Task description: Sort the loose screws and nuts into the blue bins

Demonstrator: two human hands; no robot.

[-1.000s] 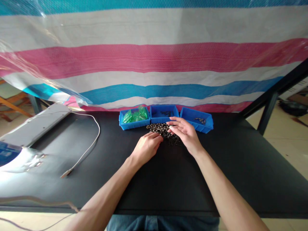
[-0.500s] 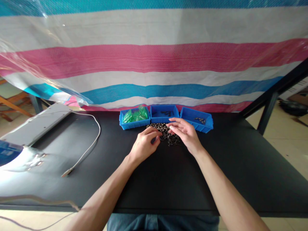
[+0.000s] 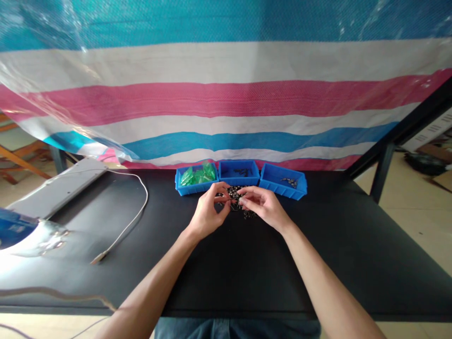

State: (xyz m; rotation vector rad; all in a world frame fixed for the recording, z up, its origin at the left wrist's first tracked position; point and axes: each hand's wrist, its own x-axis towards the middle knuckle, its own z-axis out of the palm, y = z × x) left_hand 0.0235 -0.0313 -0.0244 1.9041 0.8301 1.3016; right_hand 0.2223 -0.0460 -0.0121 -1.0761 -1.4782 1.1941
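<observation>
I can't tell whether your left hand (image 3: 208,211) or right hand (image 3: 267,205) pinches anything; a loose hold could lose it in the screw pile (image 3: 233,192) beneath.

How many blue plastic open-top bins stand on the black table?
3: the left blue plastic bin with green translucent pieces, the middle bin, and the angled right bin. They form a row behind the pile of small dark parts. None appears hidden.

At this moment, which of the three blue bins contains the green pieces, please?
The leftmost blue bin: green pieces are piled in it, while the middle bin and right bin each show only a few small, darker parts.
</observation>
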